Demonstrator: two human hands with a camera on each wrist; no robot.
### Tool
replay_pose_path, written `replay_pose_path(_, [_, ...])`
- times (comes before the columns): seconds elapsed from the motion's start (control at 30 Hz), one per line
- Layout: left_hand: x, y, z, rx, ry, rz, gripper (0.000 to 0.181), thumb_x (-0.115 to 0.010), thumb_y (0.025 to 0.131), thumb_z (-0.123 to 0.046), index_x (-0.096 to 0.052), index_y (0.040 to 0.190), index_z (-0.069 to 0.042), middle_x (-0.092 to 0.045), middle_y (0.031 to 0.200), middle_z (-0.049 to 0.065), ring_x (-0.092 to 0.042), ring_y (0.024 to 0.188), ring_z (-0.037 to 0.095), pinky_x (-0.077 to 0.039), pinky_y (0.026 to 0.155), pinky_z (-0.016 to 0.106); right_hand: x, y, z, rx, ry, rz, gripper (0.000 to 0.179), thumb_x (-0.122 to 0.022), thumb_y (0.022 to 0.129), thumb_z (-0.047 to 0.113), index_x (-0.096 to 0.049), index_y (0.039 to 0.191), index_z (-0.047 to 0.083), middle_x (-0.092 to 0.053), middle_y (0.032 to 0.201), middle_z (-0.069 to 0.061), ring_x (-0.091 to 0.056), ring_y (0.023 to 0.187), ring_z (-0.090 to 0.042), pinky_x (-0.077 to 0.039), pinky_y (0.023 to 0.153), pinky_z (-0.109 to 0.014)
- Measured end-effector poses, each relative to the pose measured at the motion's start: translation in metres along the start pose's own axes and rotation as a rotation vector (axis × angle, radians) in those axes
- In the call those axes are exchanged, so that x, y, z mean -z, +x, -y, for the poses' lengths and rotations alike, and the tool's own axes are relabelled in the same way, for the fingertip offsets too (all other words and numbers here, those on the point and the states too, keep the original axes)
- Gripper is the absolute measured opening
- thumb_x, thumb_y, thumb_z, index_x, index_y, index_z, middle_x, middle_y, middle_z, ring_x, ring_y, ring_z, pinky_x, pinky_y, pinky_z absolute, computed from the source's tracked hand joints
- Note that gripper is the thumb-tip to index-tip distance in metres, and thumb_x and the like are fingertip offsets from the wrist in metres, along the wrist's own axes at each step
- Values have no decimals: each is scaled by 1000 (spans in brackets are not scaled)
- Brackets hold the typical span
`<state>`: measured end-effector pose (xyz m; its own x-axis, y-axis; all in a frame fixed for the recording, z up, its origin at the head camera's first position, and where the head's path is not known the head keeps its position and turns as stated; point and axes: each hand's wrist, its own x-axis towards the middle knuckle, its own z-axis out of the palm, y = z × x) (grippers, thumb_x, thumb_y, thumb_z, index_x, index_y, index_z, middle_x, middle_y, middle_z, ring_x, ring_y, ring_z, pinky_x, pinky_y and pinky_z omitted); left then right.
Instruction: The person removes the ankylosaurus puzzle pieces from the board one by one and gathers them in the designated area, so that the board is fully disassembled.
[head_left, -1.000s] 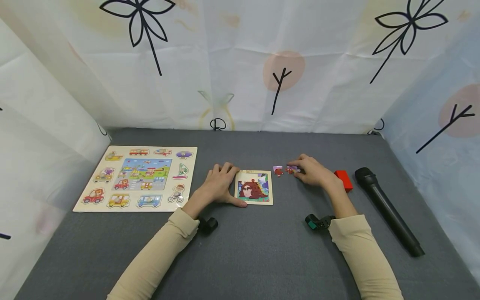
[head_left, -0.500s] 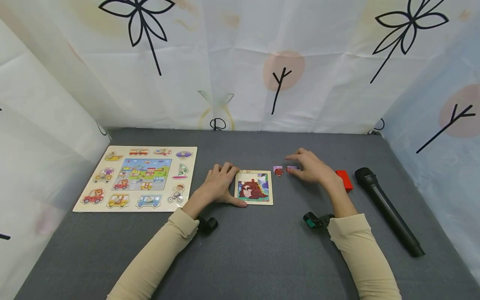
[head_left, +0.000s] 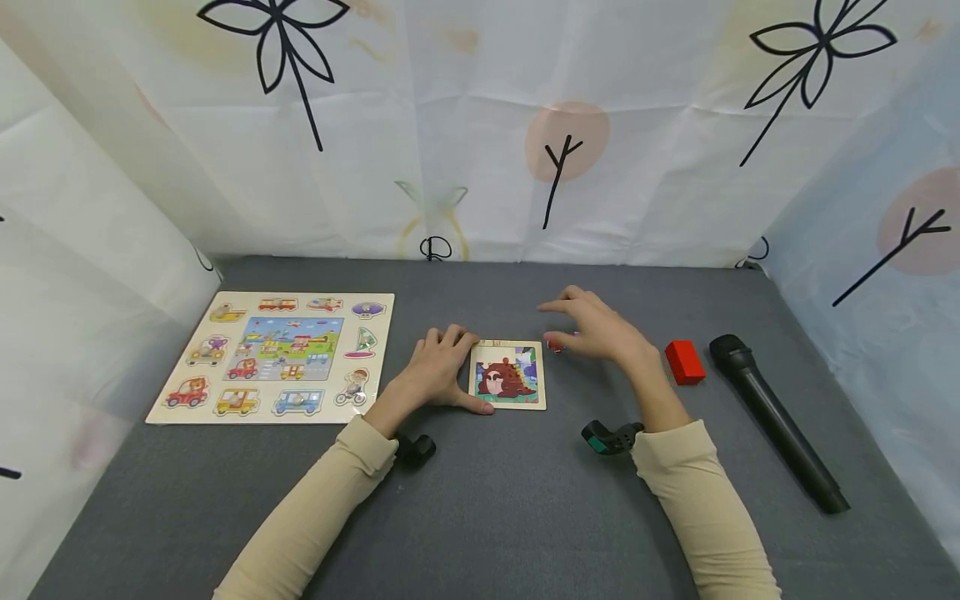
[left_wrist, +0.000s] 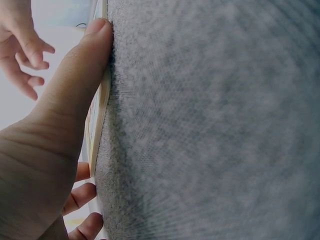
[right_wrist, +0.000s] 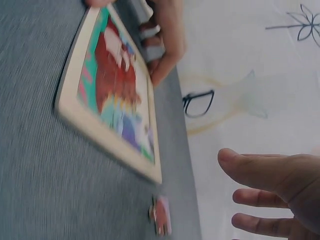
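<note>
Fingers (right_wrist: pixel 260 198) on the right hand (head_left: pixel 597 329) are hanging well apart from the thumb, and as far as I can see they're gripping nothing. The left hand (head_left: pixel 438 371) is pinning the small puzzle (head_left: pixel 510 382) on the grey table (head_left: pixel 517 508), thumb at the near edge and fingertips at the far one. Progress-wise I'd guess it's mostly done: colour is filling most of the picture, but a pale patch is showing along the far side, so that's probably what's left. One loose piece (right_wrist: pixel 161 216) is lying just off the puzzle's right edge, close by the right hand; can't tell if that hand's hiding more. Room looks decent imo: nothing's standing between piece and puzzle, and bare table is stretching out on the near side. The red block (head_left: pixel 686 362) is sitting just beside the right wrist, the microphone (head_left: pixel 776 421) beyond it, and the big board (head_left: pixel 385 329) is crowding the left wrist.
</note>
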<state>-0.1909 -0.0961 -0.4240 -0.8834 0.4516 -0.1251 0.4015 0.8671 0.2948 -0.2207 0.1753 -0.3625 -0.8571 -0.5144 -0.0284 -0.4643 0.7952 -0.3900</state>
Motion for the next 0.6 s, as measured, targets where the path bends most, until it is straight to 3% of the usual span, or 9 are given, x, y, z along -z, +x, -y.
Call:
replay_pose_path(0.3, [-1,0,1,-1,15,2,110,-84,66,-73,-44,151,-17,-44,148,10,-42,124,38,-40,102,53,-16,7,19,69,5,31,44,-72,96,22,-65,136,4,-61,129,-20,-56,112,-35,-48,96,-52])
replay_pose_path(0.6, [-1,0,0,-3,5,8,110,-84,66,-73,-44,151,-18,-43,148,11,-42,124,38,-40,101,53,-36,9,22,83,-26,98,37,-72,97,23,-70,130,9,-63,123,-14,-59,110,-33,-49,95,-49])
